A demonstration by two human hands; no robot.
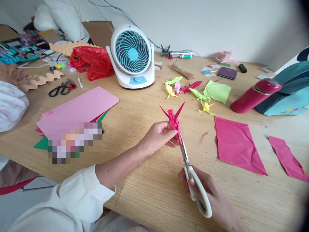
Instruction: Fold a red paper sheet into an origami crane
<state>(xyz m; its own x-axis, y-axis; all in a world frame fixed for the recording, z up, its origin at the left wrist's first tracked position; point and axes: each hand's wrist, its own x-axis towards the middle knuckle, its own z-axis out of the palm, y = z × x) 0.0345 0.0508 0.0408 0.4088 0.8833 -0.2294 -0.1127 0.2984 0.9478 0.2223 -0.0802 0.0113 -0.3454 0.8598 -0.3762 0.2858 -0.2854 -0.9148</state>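
Note:
Between the thumb and fingers of my left hand (pixel 160 137) is a folded pink-red origami figure (pixel 173 120), its two thin points spread upward. My right hand (pixel 207 187) grips the cream handles of a pair of scissors (pixel 192 183). The scissor blades point up and meet the lower edge of the figure, just below my left fingers. Whether the blades are fully closed is hard to see. To the right lie a creased pink paper sheet (pixel 238 145) and a narrow pink paper strip (pixel 287 158).
Behind my hands lie a yellow origami figure (pixel 205 107), a green paper piece (pixel 218 91) and several other folded figures. A white fan (pixel 132 58) stands at the back. Pink paper sheets (pixel 82 106) are on the left, a red flask (pixel 256 95) on the right.

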